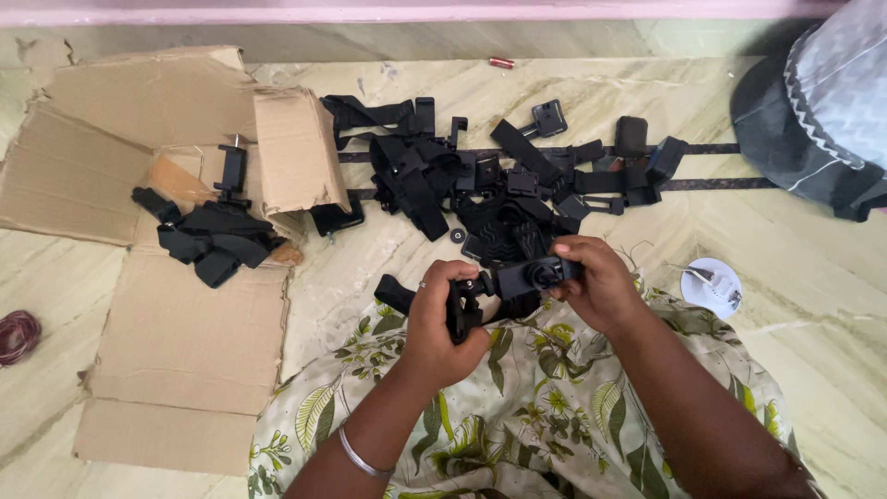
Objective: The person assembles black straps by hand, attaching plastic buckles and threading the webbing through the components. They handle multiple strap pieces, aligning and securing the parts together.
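Observation:
My left hand (pixel 442 319) grips the lower end of a black phone-holder mount (pixel 517 279) with a strap hanging from it. My right hand (pixel 599 282) pinches the mount's clamp end with a round knob. Both hands hold it above my lap, which is covered in leaf-patterned cloth (pixel 536 407). Just beyond the hands lies a pile of black straps and mounts (pixel 499 180) on the floor. A small black round knob (pixel 457 236) lies loose near the pile.
Flattened cardboard (pixel 185 342) lies at the left with a few black mounts (pixel 212 231) on it. A white round lid (pixel 711 286) sits at the right, dark patterned cloth (pixel 822 111) at top right, a maroon coil (pixel 17 334) at far left.

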